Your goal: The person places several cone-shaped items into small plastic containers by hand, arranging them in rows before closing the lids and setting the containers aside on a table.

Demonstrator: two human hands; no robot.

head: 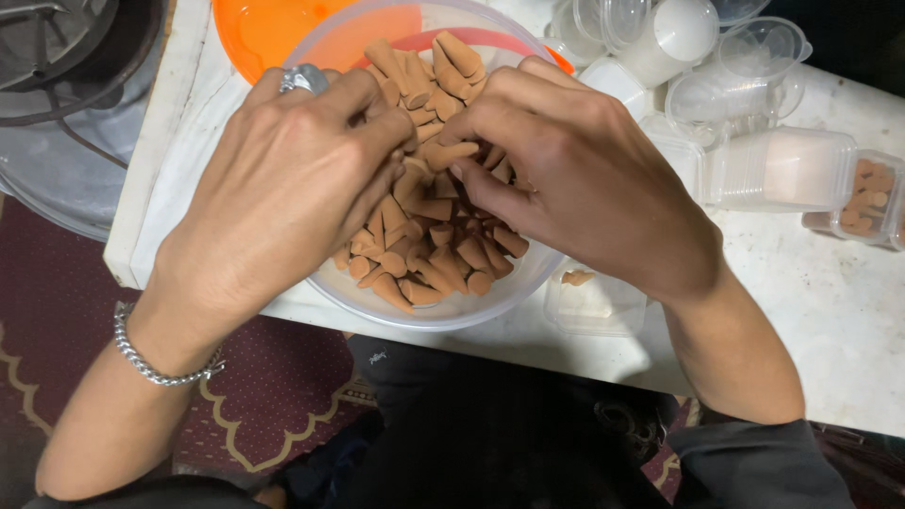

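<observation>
A clear plastic bowl (443, 316) on the white table holds a heap of brown cone-shaped incense pieces (429, 250). Both of my hands reach into it from above. My left hand (292, 179), with a silver ring and a chain bracelet at the wrist, has its fingers curled down among the cones. My right hand (575, 170) pinches one brown cone (445, 153) between thumb and fingertips, just touching the left hand's fingers. A small clear square container (603, 306) beside the bowl, under my right wrist, holds a single cone (577, 277).
An orange bowl (259, 33) stands behind the clear bowl. Stacked empty clear containers and lids (745, 94) fill the table's far right, with one filled container of cones (867, 203) at the right edge. A grey metal object (57, 104) lies left of the table, over a maroon patterned carpet (273, 405).
</observation>
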